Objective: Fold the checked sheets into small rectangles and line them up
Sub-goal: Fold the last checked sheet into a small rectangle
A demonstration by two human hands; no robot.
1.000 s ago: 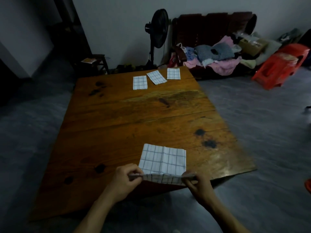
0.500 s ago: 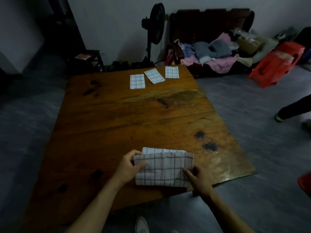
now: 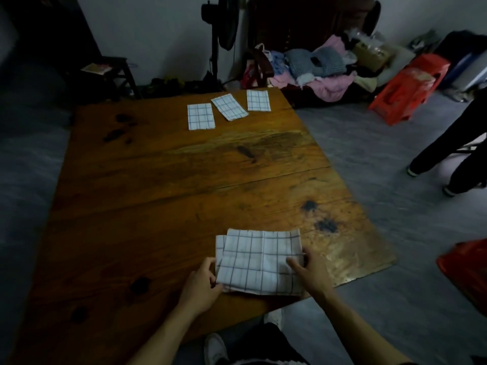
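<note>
No writing or label can be read anywhere; the light is dim.

Behind the wooden counter [image 3: 184,180] a black fan [image 3: 224,25] stands against the wall, with a dark stool [image 3: 113,69] to its left carrying some papers. To the right of the fan a dark bench [image 3: 311,30] is heaped with clothes [image 3: 326,72] in pink, grey and blue. A red plastic stool [image 3: 411,88] lies tipped on the floor further right, and another person's legs [image 3: 448,146] in dark trousers stand at the right edge. Nothing lies on the counter between the near sheet and the far ones; only dark stains mark the wood.

The sheet [image 3: 258,262] is white with thin dark checks. It lies folded at the near edge of the counter, its upper layer slightly askew so that a strip of the lower layer shows along the left side. A crease runs down its middle.

The left hand [image 3: 203,283] pinches the sheet's near left corner, fingers curled around the edge. The right hand [image 3: 311,272] grips the right edge, thumb on top of the cloth and fingers curled underneath.

Three folded sheets [image 3: 228,108] lie in a rough row at the far edge, the middle one tilted, all apart from each other.
</note>
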